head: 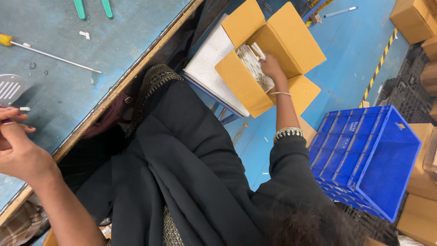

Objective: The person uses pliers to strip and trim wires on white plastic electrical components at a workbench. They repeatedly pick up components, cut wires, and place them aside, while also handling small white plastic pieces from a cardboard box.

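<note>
So the right hand (271,67) is down in the open cardboard box (268,50), fingers pinched on a few white sticks (253,64) from the pile inside. Best bet: grab a small bunch by the ends so none spill. Left hand (16,146) hovers over the blue desk (68,50), fingers curled, pinching something small I can't make out. Blue floor (350,50), a blue crate (364,155) and more boxes sit nearby.
</note>
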